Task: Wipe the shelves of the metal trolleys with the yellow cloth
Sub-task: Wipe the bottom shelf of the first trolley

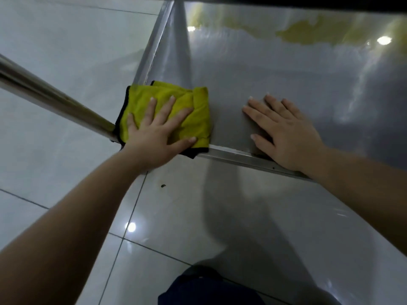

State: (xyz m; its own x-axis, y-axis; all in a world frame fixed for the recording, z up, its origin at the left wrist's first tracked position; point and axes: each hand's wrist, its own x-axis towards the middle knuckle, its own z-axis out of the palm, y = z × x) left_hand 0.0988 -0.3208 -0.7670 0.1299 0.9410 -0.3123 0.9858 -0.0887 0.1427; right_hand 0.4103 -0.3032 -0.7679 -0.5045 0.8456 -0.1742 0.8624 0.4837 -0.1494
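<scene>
A folded yellow cloth with a black edge lies on the near left corner of a low metal trolley shelf. My left hand presses flat on the cloth with its fingers spread. My right hand rests flat on the bare shelf to the right of the cloth, its palm at the shelf's front rim. The two hands are apart.
A shiny metal upright post runs from the left edge down to the shelf's corner. Glossy grey floor tiles surround the trolley. A dark upper shelf edge crosses the top. My dark-clothed knee shows at the bottom.
</scene>
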